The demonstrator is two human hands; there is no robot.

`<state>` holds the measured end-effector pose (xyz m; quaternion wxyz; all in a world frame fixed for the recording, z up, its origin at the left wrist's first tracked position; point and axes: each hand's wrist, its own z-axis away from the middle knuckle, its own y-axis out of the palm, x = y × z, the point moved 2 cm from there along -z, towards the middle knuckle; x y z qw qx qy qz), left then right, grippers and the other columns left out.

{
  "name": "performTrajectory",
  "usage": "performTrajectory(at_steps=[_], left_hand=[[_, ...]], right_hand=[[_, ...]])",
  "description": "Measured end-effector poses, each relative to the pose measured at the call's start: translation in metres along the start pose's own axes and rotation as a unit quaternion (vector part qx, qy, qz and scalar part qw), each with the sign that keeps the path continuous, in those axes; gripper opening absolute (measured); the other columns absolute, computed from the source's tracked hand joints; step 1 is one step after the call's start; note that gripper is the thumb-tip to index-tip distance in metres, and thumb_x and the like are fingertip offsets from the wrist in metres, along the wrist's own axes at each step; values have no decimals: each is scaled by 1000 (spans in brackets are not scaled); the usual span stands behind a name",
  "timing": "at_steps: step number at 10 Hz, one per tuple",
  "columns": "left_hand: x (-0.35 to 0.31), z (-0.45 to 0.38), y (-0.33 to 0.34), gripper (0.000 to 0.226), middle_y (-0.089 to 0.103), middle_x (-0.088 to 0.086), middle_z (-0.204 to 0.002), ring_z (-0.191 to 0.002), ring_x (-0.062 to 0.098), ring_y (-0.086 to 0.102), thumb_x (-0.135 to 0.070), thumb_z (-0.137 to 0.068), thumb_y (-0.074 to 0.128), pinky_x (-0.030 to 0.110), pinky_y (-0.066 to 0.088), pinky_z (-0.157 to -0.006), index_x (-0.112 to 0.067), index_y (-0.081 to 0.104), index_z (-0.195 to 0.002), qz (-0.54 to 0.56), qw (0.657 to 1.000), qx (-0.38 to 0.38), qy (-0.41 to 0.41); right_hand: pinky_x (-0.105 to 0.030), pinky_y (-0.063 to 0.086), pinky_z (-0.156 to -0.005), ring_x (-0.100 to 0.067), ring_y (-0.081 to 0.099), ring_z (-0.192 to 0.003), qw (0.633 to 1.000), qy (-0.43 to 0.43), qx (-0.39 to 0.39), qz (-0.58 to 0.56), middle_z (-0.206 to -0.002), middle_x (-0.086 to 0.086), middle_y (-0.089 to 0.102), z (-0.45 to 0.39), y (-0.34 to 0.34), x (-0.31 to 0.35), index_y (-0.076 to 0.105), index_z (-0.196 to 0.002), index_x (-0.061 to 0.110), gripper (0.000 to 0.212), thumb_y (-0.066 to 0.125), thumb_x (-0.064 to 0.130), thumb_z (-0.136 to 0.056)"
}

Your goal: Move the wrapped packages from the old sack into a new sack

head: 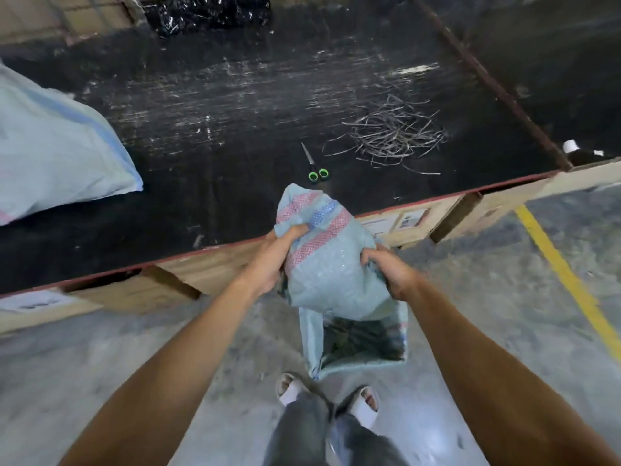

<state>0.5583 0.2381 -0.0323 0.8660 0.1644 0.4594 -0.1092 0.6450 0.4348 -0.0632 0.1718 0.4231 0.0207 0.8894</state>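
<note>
**Head view: old sack tipped over the new one**

Both hands, left hand (268, 264) and right hand (391, 272), clutch the pale-blue woven sack with red-blue stripes (327, 260) mid-frame, held right above the open pale-blue sack on the floor (311, 341), probably so the dark wrapped packages (361, 339) drop straight in. Green-handled scissors (314, 166) sit on the black bench (215, 129) beyond.

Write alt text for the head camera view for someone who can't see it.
Both hands, left hand and right hand, grip a pale blue woven sack over an open sack on the concrete floor. Scissors lie on the black platform ahead.
</note>
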Motion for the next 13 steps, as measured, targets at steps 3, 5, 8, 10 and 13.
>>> performTrajectory(at_steps=[3, 5, 8, 10, 13], left_hand=[[168, -80, -42, 40, 62, 3, -115, -87, 17, 58, -33, -96, 63, 32, 48, -71, -25, 52, -134, -111, 968, -111, -197], [301, -161, -51, 74, 54, 12, -128, -107, 30, 60, -29, -91, 69, 28, 46, -75, -23, 29, -153, -309, 925, -101, -195], [421, -192, -36, 57, 60, 26, -129, -106, 43, 63, -40, -105, 29, 48, 53, -91, -11, 25, -155, -486, 847, -83, -200], [439, -190, -33, 61, 64, 21, -119, -85, 31, 67, -41, -105, 28, 40, 57, -74, -14, 13, -158, -461, 860, -68, -210], [371, -173, -29, 67, 52, 19, -139, -117, 38, 58, -49, -97, 50, 38, 51, -92, -22, 26, -154, -371, 892, -107, -237]], right_hand=[[-39, 55, -65, -35, 64, -75, 959, 201, -196, -29, -89, -21, 66, -67, -97, -140, 69, -103, 10, 56, 64, 16, -48], [-44, 55, -81, -35, 64, -94, 945, 210, -252, 11, -107, -14, 66, -163, -132, -234, 58, -118, 20, 54, 65, 17, -65], [-52, 48, -100, -38, 55, -117, 939, 152, -248, 183, -138, -11, 51, -263, -158, -323, 27, -148, 41, 77, 64, 45, -80], [-39, 41, -95, -37, 37, -134, 911, 200, -129, 336, -156, -14, 23, -292, -145, -350, 17, -155, 30, 81, 66, 33, -91], [-45, 53, -94, -35, 60, -113, 880, 142, -30, 452, -133, -16, 56, -254, -120, -276, 38, -145, 22, 63, 63, 36, -88]])
